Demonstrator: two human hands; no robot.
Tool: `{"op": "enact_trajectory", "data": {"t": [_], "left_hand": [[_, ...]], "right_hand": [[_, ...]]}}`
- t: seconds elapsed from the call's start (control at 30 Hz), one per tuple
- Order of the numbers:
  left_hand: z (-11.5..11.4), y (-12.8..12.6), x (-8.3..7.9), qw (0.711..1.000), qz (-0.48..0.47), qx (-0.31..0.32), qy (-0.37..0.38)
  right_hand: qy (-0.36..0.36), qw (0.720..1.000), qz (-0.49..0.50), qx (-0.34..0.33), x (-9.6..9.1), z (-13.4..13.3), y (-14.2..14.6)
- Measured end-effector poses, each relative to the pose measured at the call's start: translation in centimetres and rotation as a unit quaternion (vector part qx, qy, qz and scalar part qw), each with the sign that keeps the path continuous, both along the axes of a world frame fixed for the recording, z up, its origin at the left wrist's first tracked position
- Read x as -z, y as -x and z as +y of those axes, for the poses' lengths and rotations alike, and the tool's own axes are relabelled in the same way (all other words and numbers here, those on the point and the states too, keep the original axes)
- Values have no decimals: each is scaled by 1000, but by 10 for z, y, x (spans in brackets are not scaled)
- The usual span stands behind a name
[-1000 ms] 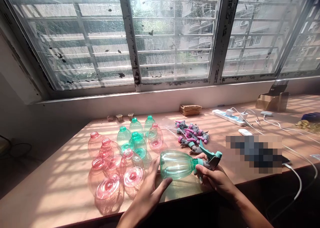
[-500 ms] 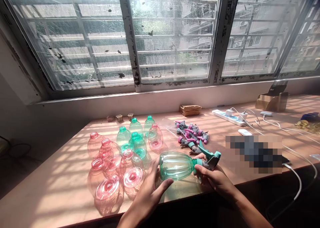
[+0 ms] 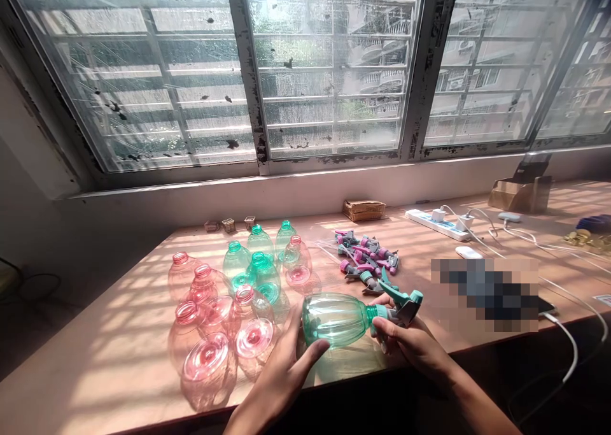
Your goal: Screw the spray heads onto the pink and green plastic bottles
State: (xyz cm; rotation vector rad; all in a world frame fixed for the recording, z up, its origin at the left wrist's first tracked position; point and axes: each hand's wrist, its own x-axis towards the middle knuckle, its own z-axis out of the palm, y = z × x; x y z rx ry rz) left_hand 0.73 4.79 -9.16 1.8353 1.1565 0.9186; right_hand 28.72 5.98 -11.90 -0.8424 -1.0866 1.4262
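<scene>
While my left fingers (image 3: 315, 353) cradle it, the bottle (image 3: 337, 323) lies sideways

Over the near edge of the tabletop (image 3: 119, 358), it should feel light, slick and squashable; my right fingers (image 3: 389, 328) pinch the collar (image 3: 380, 311), likely the stiffest hold.

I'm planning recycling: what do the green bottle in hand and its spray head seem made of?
Green bottle: likely clear, glossy plastic; light passes through and bright streaks follow its ribs, though glass isn't ruled out.
Spray head: probably hard, opaque plastic, with smooth teal and grey parts; its insides are hidden.
</scene>
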Motion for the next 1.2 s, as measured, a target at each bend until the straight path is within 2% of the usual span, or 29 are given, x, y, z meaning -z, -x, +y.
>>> {"op": "enact_trajectory", "data": {"t": [0.2,0.43,0.63,0.8,1.07,1.2], "left_hand": [[5,-3,1,999,-10,8,-38],[3,-3,-2,999,-17,7,-27],[7,-3,2,998,-34,17,-42],[7,-3,3,997,-67,37,-24],[5,-5,-6,997,-62,29,-20],[7,-4,-2,998,-53,11,-43]], "right_hand": [[-4,1000,2,-10,1,2,-2],[-8,1000,-1,-11,0,2,-2],[-9,1000,-2,-9,0,2,-2],[-7,1000,-5,-12,0,2,-3],[-13,1000,-9,-10,-1,4,-2],[-10,1000,-11,0,-3,3,-1]]}}
